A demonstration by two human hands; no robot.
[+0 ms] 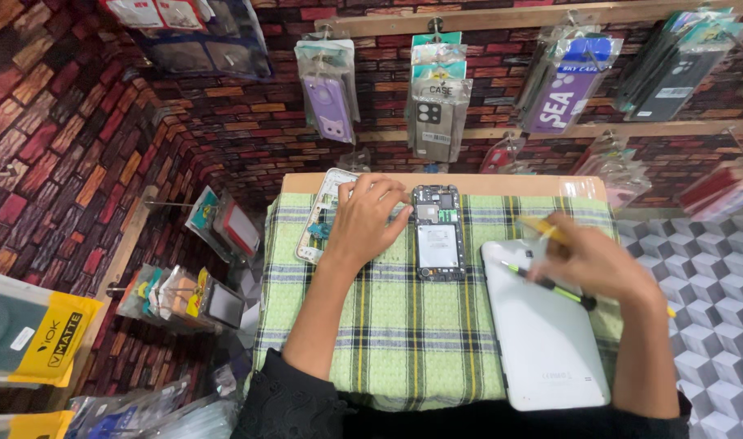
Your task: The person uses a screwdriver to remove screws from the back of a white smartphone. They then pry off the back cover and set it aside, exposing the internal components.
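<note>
We have one head-worn view only, looking steeply down and forward at close range over the bench [306, 184] toward the brick-patterned wall [249, 122].

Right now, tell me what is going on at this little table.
A person is working on an opened phone with its back cover off, lying on a green plaid cloth. The left hand rests on a white phone frame beside it. The right hand, blurred, holds a thin black and yellow-green tool above a white tablet lying face down. Packaged phone cases hang on the brick-patterned wall behind.
</note>
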